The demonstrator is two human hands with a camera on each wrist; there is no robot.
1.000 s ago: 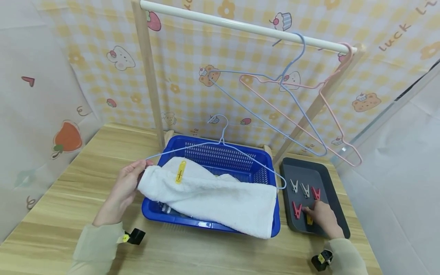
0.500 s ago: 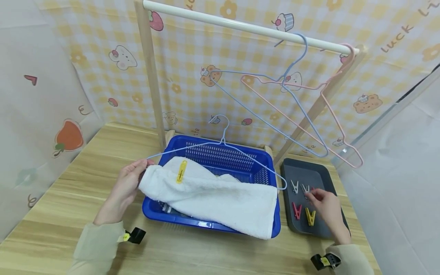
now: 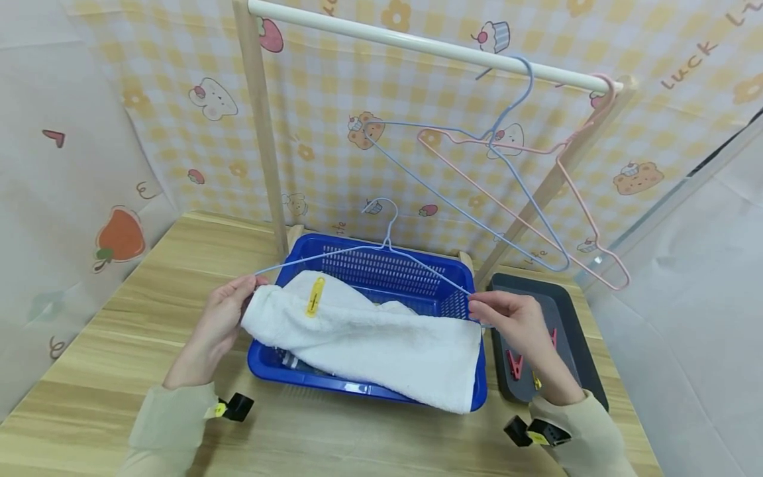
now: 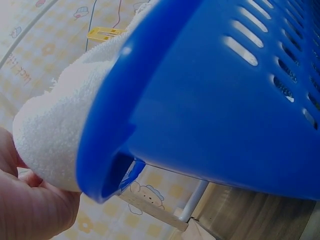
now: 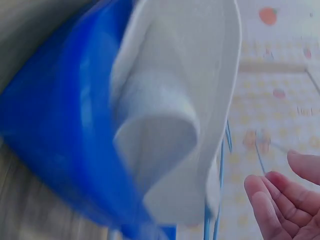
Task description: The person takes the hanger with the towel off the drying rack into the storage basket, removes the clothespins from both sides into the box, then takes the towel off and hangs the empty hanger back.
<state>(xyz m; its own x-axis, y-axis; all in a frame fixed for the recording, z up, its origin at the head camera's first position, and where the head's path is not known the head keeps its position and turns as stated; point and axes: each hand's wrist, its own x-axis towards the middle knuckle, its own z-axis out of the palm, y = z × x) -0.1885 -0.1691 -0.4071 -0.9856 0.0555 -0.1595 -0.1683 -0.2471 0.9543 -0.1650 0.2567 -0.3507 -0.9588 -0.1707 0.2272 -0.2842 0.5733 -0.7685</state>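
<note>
A white towel (image 3: 381, 351) lies folded over the lower part of a light blue clothes hanger (image 3: 334, 254), above a blue plastic basket (image 3: 304, 246). One yellow clothespin (image 3: 315, 297) sits on the towel's left part. My left hand (image 3: 222, 315) grips the hanger's left end beside the towel's corner. Near the hanger's right end is my right hand (image 3: 514, 324), thumb and fingertips close to the wire. In the right wrist view this hand (image 5: 285, 200) shows thumb and fingers apart, with nothing visible between them. It hides part of the clothespin tray in the head view.
A dark grey tray (image 3: 587, 358) stands to the right, with red clothespins (image 3: 514, 364) and a partly hidden yellow clothespin (image 3: 536, 381). Behind the basket rises a rack with a white rail (image 3: 393, 36). Another blue hanger (image 3: 527, 175) and a pink hanger (image 3: 581, 192) hang from it.
My right hand has moved left and up from the clothespins in the tray to the hanger's right end. My left hand, the towel and the hanger stay where they were.
</note>
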